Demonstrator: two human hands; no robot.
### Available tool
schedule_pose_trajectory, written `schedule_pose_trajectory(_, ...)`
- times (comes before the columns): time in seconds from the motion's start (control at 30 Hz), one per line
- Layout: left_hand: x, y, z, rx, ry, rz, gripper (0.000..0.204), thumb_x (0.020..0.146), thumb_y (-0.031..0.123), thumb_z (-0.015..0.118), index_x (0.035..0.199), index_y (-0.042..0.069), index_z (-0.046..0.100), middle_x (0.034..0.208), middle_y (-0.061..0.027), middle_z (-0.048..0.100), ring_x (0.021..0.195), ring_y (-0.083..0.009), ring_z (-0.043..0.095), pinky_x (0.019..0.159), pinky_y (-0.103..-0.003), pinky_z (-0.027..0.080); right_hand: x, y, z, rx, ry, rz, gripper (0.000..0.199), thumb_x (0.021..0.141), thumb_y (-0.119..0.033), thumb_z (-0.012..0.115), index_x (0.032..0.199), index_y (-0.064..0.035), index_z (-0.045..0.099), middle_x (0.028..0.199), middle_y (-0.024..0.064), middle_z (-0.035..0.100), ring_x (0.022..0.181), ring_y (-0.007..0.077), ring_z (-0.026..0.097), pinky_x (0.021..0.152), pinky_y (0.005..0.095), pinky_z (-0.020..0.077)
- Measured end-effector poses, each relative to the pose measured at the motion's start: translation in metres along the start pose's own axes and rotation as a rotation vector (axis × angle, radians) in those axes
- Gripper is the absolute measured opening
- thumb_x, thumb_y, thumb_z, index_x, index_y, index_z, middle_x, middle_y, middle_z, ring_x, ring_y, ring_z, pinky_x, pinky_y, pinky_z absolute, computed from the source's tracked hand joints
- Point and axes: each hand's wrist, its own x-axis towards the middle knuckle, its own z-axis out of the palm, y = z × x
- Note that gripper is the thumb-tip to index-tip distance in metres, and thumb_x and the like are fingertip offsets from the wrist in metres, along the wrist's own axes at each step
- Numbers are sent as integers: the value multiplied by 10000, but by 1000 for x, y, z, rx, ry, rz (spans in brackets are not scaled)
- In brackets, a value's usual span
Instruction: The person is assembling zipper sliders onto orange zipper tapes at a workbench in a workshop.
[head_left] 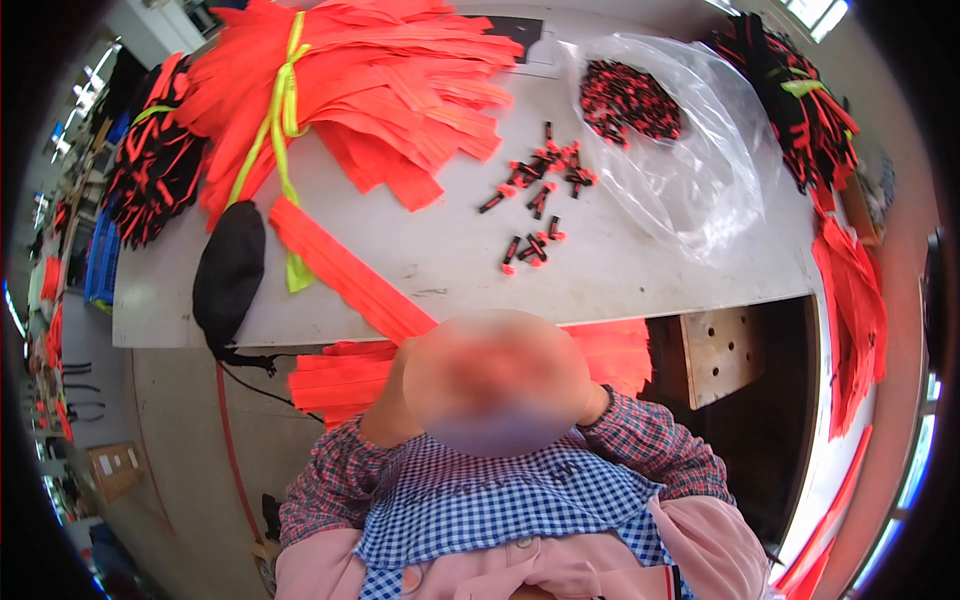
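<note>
My left hand [396, 398] and my right hand [592, 402] come together at the table's front edge. A blurred patch hides the fingers of both, so what they hold cannot be made out. One orange zipper tape [345, 275] runs over the tabletop from the left down to my left hand, its near end lost in the blur. More orange tape hangs below the edge beside my left hand [345, 380] and beside my right hand [620, 355]. Ahead of my hands lie several small black-and-orange pieces, perhaps zipper pulls [533, 248], in loose groups.
A large orange bundle of zipper tapes [400, 90], tied with a yellow-green strip [283, 90], covers the back left. A black pouch [230, 270] overhangs the left edge. At the back right, a clear plastic bag [700, 195] holds more small pieces. Black-and-orange bundles flank both sides.
</note>
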Motion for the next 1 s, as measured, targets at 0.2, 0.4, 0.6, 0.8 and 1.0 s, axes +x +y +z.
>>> schedule_pose_trajectory(0.2, 4, 3, -3, -3, 54, 113, 207, 836, 34, 755, 1022, -18, 680, 972, -107, 700, 887, -184, 687, 774, -293, 542, 12, -8, -5, -95, 53, -54, 168, 851, -63, 768, 966, -41, 649, 866, 81, 649, 775, 187, 621, 689, 302, 496)
schedule_pose_trajectory(0.4, 4, 18, -7, -38, 84, 106, 256, 862, 189, 786, 1002, -1, 687, 941, -106, 700, 859, -152, 678, 734, -287, 533, 14, -15, 7, 134, 214, 153, 73, 875, -11, 725, 923, -29, 673, 881, 39, 609, 800, 135, 574, 725, 264, 473)
schedule_pose_trajectory(0.6, 13, 16, -11, -45, 38, 86, 220, 878, 199, 775, 918, 9, 671, 820, -62, 650, 757, -114, 618, 673, -273, 495, 13, -16, 22, 285, 321, 209, 92, 938, -19, 659, 929, -41, 569, 894, 1, 548, 822, 86, 514, 748, 238, 440)
schedule_pose_trajectory(0.8, 8, -12, -20, 270, -57, 182, 265, 847, 217, 786, 906, -5, 654, 798, -106, 614, 744, -226, 619, 685, -322, 495, 50, -30, 0, 32, 803, 120, 81, 1010, -131, 562, 1016, -53, 584, 963, 19, 592, 860, 104, 554, 768, 284, 473)
schedule_pose_trajectory(1.0, -2, -35, -60, 570, -95, -25, 357, 833, 326, 766, 963, 3, 685, 842, -172, 666, 781, -340, 654, 736, -416, 524, 59, -70, -125, 407, 988, -184, 319, 1059, -327, 492, 1108, -44, 633, 974, 37, 645, 896, 133, 620, 821, 309, 512)
